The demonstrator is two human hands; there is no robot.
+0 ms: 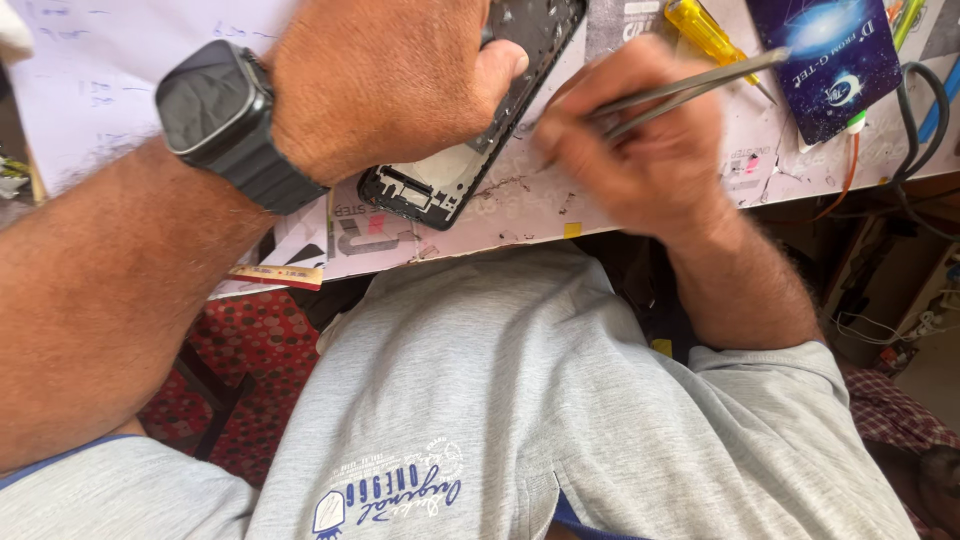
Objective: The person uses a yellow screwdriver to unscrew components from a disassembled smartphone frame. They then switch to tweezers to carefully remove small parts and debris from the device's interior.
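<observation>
Only one view here, looking down from the head. The left hand (385, 85) has its grip clamped over an opened phone frame (470, 130) lying on the counter (520, 205), and it hides most of it; the top end is cut off by the picture edge. The right hand (640, 140) pinches one pair of metal tweezers (690, 85), but the tips are hidden behind the fingers. One black watch (225, 120) on the left wrist. A yellow screwdriver (705, 32) and a dark blue card (825, 55) are both partly cropped. The cables (915, 130) at the far right are too tangled to count.
</observation>
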